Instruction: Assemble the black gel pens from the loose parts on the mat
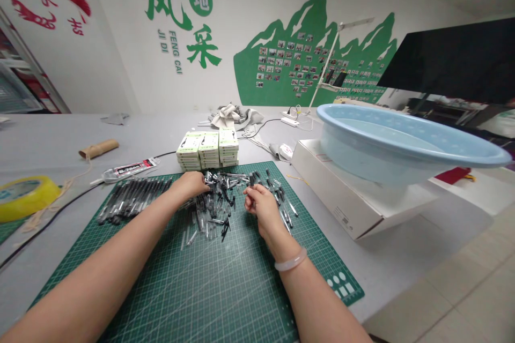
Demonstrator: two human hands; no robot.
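Noted between left hand (193,184), hold impossible to tell, and right hand (262,207), pinching a dark piece (252,178): pen parts (220,199), likely light, stiff, slick, best gripped mid-barrel.

Two bare hands show: one left hand (192,185) and one right hand (260,206), with one pale translucent bracelet (289,264). Small white-and-green cardboard boxes (208,142) form three stacks; their full number cannot be told. Slender black-and-clear plastic pens (134,198) number more than ten. Loose black and clear plastic pen parts (217,193) run to dozens, too jumbled for a total. There is one pale-blue oval plastic basin (374,163), one long white cardboard box (333,193), one yellow tape roll (34,196), one brown tube (99,148) and one large green gridded mat (201,289).
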